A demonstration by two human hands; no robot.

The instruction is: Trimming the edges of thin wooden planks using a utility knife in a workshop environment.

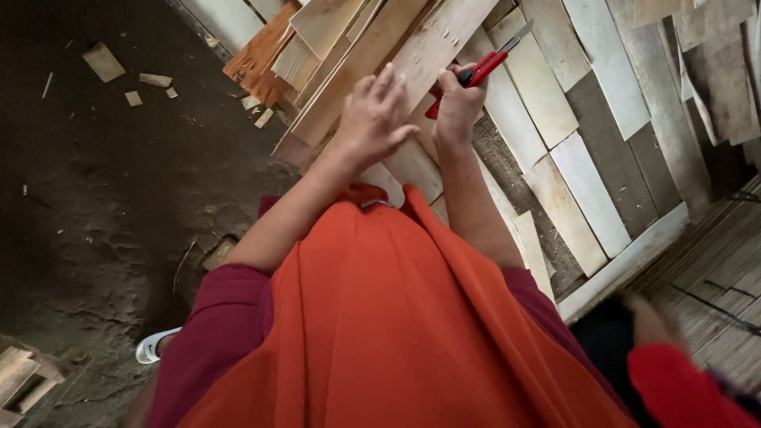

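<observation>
Over a bed of pale wooden sheets [590, 190], the right hand [458, 107] was clenched tight on a red utility knife [476, 73], blade pointing away past the knuckles. Just beside it, the left hand [374, 119] lay flat, fingers [386, 82] spread wide, on a long veneer strip [380, 59]. Beyond the left fingers, dark dirt floor [103, 182] held wood scraps [104, 62].

A red-handled utility knife [476, 71] with a grey blade stood out against pale, cream-toned veneer strips [587, 190], one reddish-brown sheet [261, 51] among them. The person wore an orange cloth [396, 333] over maroon sleeves [222, 317]. The dirt floor [103, 182] was dark brown.
</observation>
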